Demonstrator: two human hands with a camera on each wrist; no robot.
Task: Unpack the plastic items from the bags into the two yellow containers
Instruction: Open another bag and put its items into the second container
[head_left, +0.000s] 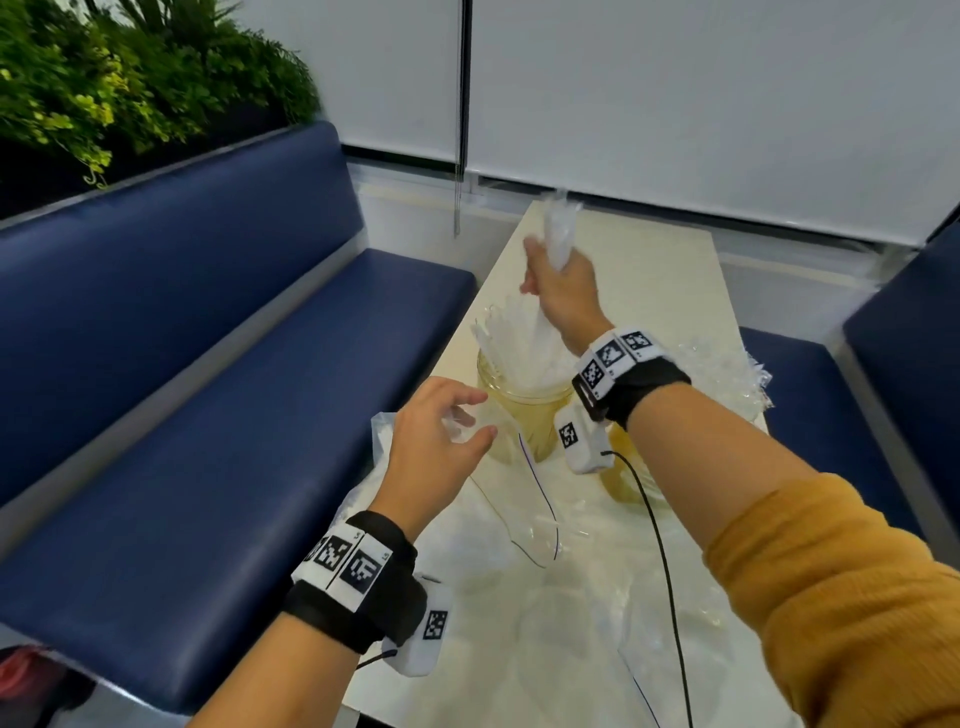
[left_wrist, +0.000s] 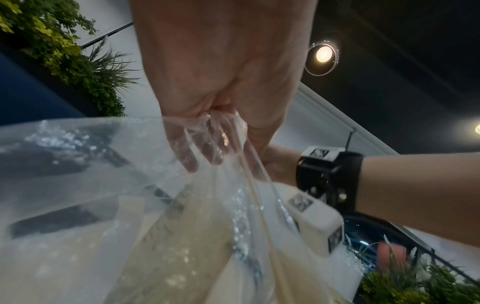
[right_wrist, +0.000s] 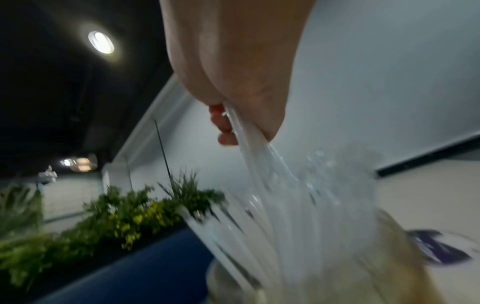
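My right hand (head_left: 558, 286) is raised over the far yellow container (head_left: 524, 415) and grips a bundle of clear plastic sticks (head_left: 558, 228). Their lower ends fan out into that container, and they blur in the right wrist view (right_wrist: 272, 195) below the hand (right_wrist: 233, 72). A second yellow container (head_left: 631, 483) stands nearer, half hidden under my right wrist. My left hand (head_left: 436, 447) holds the mouth of a clear zip bag (head_left: 535, 509) beside the containers. In the left wrist view the bag (left_wrist: 103, 185) is bunched inside the curled fingers (left_wrist: 205, 152).
The narrow cream table (head_left: 649, 270) runs between a blue bench (head_left: 208, 364) on the left and a blue seat (head_left: 883, 364) on the right. Crumpled clear plastic (head_left: 737, 374) lies at the table's right edge, and more bags (head_left: 571, 649) cover the near end. A black cable (head_left: 670, 571) hangs from my right wrist.
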